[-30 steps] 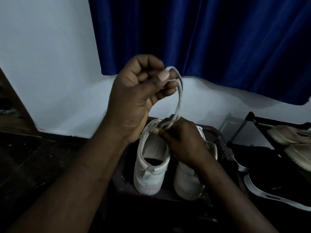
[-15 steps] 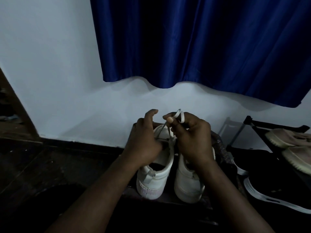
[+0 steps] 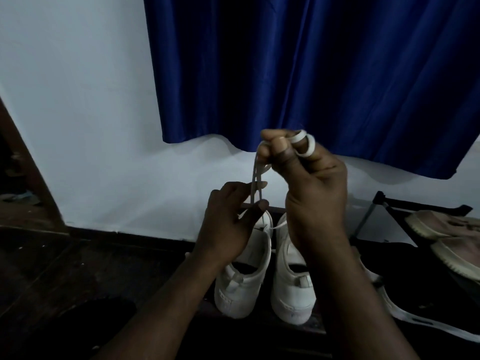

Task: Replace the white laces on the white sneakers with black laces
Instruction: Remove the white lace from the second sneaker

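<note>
On a dark low surface (image 3: 259,331) by the white wall (image 3: 78,126), two white sneakers are sitting side by side, heels toward the camera: left sneaker (image 3: 241,284) and right sneaker (image 3: 291,289), nearly touching. Both hands are working above them. The right hand (image 3: 311,193) is raised above the shoes, closed in a pinch, thumb pressing a white lace (image 3: 255,183) against the fingers; the lace is looping over the fingertips at the top, where a loop is showing near the curtain hem. Two strands are running down taut from that pinch toward the left sneaker. The left hand (image 3: 231,224) is sitting lower, over the front of the left sneaker, fingers curled, thumb and forefinger closing around the strands near where they are coming out of the shoe; exact contact with the eyelets is hidden by the hand. A short stretch of lace is also crossing sideways between the two shoes, just under the right wrist. Black laces: not visible in this view. Behind the hands a blue curtain (image 3: 311,74) is hanging over the wall. At right a dark rack (image 3: 384,203) is holding a tan shoe (image 3: 446,224), with another tan shoe below it, and a dark shoe with a white sole (image 3: 428,323) is lying on the floor near the right sneaker. Lighting is dim, fine detail is hard to read.
</note>
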A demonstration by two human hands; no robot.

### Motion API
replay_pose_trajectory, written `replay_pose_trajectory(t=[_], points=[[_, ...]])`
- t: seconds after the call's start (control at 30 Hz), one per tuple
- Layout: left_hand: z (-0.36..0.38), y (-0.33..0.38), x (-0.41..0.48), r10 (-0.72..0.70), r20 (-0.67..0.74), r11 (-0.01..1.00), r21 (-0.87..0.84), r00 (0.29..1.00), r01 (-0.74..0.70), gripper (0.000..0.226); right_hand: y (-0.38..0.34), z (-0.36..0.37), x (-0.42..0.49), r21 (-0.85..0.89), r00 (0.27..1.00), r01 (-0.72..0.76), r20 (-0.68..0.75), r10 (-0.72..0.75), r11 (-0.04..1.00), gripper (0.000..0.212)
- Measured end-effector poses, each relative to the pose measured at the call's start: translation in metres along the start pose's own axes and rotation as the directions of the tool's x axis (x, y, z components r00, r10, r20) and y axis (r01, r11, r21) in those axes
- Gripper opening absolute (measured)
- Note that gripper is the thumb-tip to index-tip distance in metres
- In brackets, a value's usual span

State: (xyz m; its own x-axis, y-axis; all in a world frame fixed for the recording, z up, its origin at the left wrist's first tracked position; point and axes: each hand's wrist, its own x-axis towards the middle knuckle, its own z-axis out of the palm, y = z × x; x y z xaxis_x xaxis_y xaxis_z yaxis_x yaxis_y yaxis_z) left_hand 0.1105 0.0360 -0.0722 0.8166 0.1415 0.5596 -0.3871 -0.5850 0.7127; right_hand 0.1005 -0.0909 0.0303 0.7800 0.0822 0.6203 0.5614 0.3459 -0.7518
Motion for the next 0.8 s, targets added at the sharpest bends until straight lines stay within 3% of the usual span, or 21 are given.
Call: replay_pose_trajectory(t=[0.1,0.17,0.27,0.37,0.47,0.53,0.6,0.67,0.8], points=[[-0.002,0.011,0.003,0.020,0.035,0.999,0.036,0.999,-0.022,0.019,-0.005,0.002,-0.006,-0.012,0.998,-0.020,0.054,0.020,1.000,0.016],[-0.003,0.013,0.006,-0.016,0.087,0.999,0.052,0.996,0.012,0.026,-0.005,0.000,-0.006,-0.044,0.997,-0.019,0.071,0.022,0.999,0.017],[-0.007,0.008,0.010,-0.052,0.005,0.996,0.078,0.999,0.051,0.042,0.016,-0.013,-0.006,-0.302,0.982,-0.155,0.060,0.181,0.941,0.029],[-0.014,0.002,0.013,-0.068,-0.106,0.982,0.168,0.992,0.086,0.052,0.048,-0.030,-0.016,-0.749,0.928,-0.221,0.036,0.372,0.625,0.049],[-0.020,-0.004,0.015,-0.087,-0.115,0.953,0.280,0.990,0.116,0.039,0.069,-0.034,-0.032,-0.950,0.905,-0.085,0.053,0.422,0.300,0.050],[-0.022,-0.006,0.015,-0.152,-0.079,0.960,0.223,0.985,0.167,0.032,0.073,-0.033,-0.038,-0.984,0.911,-0.001,0.073,0.405,0.180,0.034],[-0.023,-0.003,0.015,-0.234,-0.033,0.969,0.076,0.972,0.236,0.032,0.073,-0.033,-0.038,-0.986,0.929,0.016,0.077,0.363,0.166,0.016],[-0.024,0.005,0.016,-0.301,0.000,0.950,-0.085,0.954,0.300,0.035,0.073,-0.031,-0.037,-0.987,0.936,0.030,0.083,0.342,0.158,0.011],[-0.033,0.041,0.021,-0.254,-0.125,0.937,-0.279,0.959,0.212,0.036,0.067,-0.025,-0.037,-0.990,0.940,0.026,0.072,0.334,0.140,0.007]])
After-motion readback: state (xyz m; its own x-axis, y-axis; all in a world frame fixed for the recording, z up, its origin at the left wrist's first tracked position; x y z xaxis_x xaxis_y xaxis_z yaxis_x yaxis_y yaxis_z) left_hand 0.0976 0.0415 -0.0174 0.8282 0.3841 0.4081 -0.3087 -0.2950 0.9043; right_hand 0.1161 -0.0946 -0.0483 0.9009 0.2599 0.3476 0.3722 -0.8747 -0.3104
